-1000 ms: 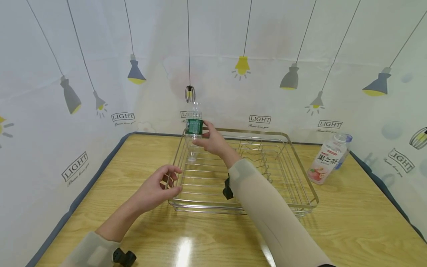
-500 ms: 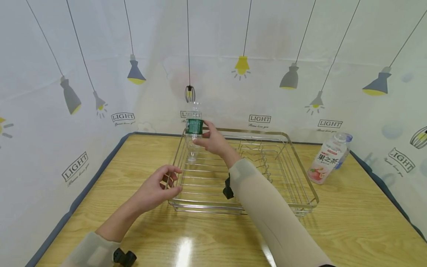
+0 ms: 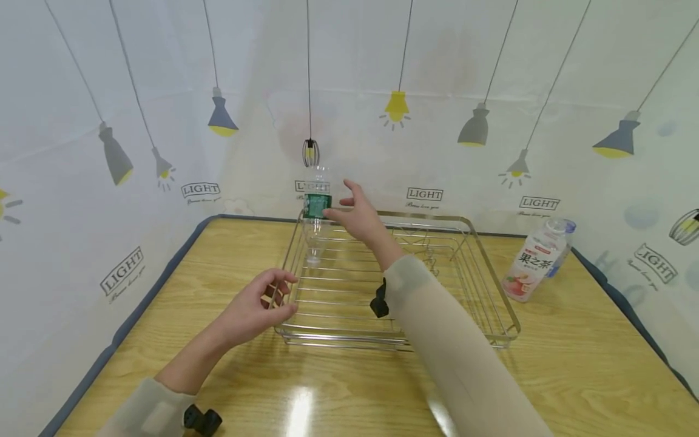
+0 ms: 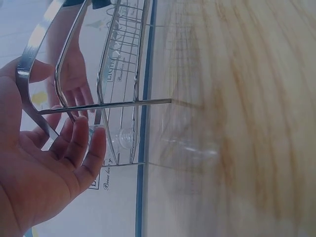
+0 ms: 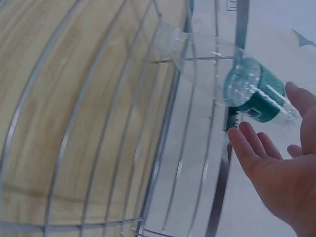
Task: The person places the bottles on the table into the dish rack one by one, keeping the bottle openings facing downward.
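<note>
A clear plastic bottle [image 3: 317, 227] with a green label stands neck down in the left back part of the metal dish rack [image 3: 494, 285], leaning against its rim. My right hand [image 3: 363, 215] is just right of the bottle, fingers spread, the thumb tip at the label's edge in the head view. In the right wrist view the open fingers [image 5: 249, 145] are apart from the bottle. My left hand [image 3: 253, 309] holds the front part of the rack's left side. Its thumb and curled fingers [image 4: 91, 163] reach around the flat rim in the left wrist view.
On the wooden table [image 3: 338, 394], right of the rack, stands a bottle with a peach-printed label [image 3: 532, 267]. A second bottle with a purple-blue top [image 3: 565, 240] is partly hidden behind it. A white curtain [image 3: 262, 109] printed with lamps encloses the table's back and sides.
My right hand has let go of the bottle and drawn back slightly to the right, its fingers spreading. The bottle keeps its place. My left hand has not moved.
</note>
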### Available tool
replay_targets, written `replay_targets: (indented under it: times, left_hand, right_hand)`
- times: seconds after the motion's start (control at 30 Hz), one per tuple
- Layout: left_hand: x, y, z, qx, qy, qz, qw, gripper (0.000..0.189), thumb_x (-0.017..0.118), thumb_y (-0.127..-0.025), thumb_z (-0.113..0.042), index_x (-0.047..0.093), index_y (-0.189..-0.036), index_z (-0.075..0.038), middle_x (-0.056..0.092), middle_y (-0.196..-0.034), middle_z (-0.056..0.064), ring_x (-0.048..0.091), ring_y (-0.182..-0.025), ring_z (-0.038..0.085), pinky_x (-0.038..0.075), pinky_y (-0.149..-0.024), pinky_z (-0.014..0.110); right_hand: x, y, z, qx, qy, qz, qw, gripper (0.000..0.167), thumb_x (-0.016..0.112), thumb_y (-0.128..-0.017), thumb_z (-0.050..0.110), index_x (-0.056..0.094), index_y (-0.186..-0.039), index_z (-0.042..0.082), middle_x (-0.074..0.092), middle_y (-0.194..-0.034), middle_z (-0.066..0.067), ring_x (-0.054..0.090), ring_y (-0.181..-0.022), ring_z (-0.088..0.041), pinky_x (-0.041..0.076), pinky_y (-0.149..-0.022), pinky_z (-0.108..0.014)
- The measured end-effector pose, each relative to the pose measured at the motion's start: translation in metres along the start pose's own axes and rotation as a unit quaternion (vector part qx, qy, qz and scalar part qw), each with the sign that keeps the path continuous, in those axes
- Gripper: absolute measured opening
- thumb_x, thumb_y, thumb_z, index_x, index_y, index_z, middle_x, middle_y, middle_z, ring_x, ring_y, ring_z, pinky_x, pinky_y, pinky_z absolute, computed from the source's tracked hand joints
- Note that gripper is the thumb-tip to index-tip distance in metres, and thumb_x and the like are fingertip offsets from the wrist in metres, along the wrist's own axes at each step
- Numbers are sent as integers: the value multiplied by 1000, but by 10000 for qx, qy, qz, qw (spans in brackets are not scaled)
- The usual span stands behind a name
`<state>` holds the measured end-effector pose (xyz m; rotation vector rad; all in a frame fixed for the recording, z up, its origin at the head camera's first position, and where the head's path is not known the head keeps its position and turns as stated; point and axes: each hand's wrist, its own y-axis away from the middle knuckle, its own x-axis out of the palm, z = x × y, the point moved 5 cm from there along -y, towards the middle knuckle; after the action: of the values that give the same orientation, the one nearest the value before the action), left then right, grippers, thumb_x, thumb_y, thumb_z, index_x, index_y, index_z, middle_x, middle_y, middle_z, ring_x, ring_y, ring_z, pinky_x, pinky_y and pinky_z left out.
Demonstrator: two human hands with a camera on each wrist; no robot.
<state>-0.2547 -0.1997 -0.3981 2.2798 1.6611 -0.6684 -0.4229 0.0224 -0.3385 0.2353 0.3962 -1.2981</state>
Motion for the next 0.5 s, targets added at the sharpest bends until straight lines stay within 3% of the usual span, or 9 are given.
replay_targets:
  times: [0.23,0.5]
  left_hand:
    - [0,2,-1,-37,40,-28,10000,50,79,-100,-24,59,-144,-12,56,-126,20,56,-102,27,52,-78,31]
    - [1,2,-5,65,-52,-64,9999,51,79,-101,-24,58,-145,-9,58,-124,19,58,-102,26,52,-80,31]
  right_hand:
    - [-25,18,23,-294,-219,9,9993,93,78,-104,36,19,-176,33,51,-165,-12,59,-145,-33,53,-116,-54]
    - [-66,56,42,-689,-248,56,9973,83,77,-105,35,29,-173,32,54,-161,-9,58,-144,-32,51,-118,-57]
